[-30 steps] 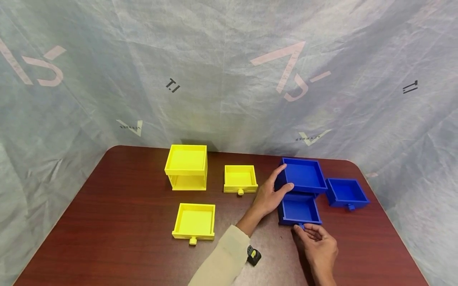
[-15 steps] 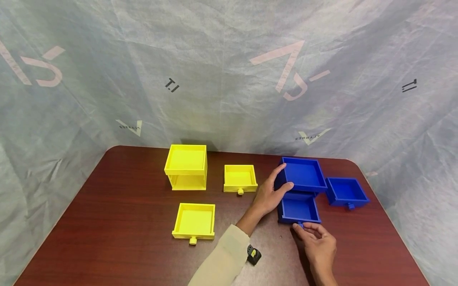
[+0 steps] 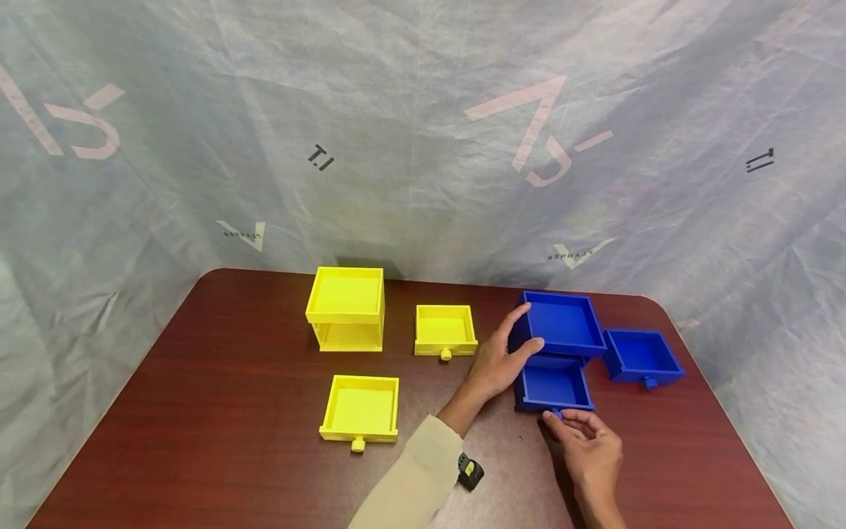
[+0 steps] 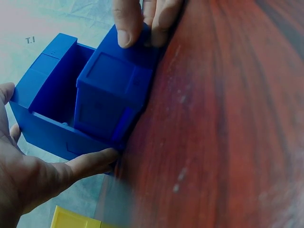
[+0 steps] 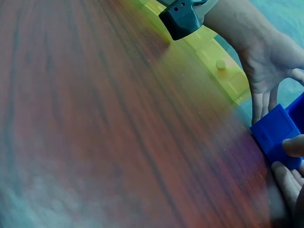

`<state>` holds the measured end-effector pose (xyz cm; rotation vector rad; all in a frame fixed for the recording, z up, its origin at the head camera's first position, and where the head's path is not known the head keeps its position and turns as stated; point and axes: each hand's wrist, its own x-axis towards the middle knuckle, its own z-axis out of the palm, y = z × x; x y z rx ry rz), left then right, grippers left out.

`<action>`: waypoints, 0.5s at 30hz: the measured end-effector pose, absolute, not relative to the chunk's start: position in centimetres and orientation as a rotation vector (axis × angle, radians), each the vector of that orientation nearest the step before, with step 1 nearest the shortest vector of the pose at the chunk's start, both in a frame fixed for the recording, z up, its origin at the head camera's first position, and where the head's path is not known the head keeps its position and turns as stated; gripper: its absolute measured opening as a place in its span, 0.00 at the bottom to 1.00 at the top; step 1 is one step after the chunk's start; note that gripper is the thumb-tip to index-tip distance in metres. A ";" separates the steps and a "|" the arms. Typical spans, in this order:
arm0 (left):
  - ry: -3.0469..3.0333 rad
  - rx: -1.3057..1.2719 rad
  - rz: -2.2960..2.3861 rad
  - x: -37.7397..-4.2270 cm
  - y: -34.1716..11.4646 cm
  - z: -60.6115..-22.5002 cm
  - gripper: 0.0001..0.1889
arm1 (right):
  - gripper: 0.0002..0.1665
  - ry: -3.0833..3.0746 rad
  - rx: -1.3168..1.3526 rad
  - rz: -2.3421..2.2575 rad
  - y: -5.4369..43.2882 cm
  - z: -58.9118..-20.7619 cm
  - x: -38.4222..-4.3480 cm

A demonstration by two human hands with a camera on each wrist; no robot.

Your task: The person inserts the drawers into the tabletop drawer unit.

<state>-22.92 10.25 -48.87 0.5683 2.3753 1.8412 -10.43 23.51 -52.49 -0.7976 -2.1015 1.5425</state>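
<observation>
My left hand (image 3: 497, 364) grips the left side of the small blue cabinet (image 3: 563, 323), thumb near its front and fingers farther back. A blue drawer (image 3: 554, 383) sits partly inside the lower opening, its front half sticking out toward me. My right hand (image 3: 593, 457) pinches the drawer's front knob (image 3: 558, 414) between thumb and fingers. In the left wrist view, the blue cabinet (image 4: 45, 76) lies between the spread thumb and fingers, with the drawer (image 4: 109, 90) jutting from it. Only the drawer's front (image 5: 275, 130) and some fingers show at the right wrist view's edge.
Another blue drawer (image 3: 642, 356) lies right of the cabinet. On the left stand a yellow cabinet (image 3: 346, 297) with an open lower slot and two yellow drawers (image 3: 445, 328), one closer to me. The brown table (image 3: 218, 411) meets a grey printed sheet (image 3: 410, 147) behind.
The blue drawer has slid slightly deeper into the cabinet, and the right hand has moved a little forward with its knob. The left hand has kept its place on the cabinet.
</observation>
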 end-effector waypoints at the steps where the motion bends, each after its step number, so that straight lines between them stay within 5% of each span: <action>1: 2.375 0.566 1.843 -22.9 10.3 -48.9 0.32 | 0.19 -2.101 -0.797 1.541 23.5 -52.5 -10.4; 15: 2.368 0.566 1.848 -22.9 10.3 -48.8 0.32 | 0.22 -2.102 -0.816 1.563 23.3 -52.3 -10.6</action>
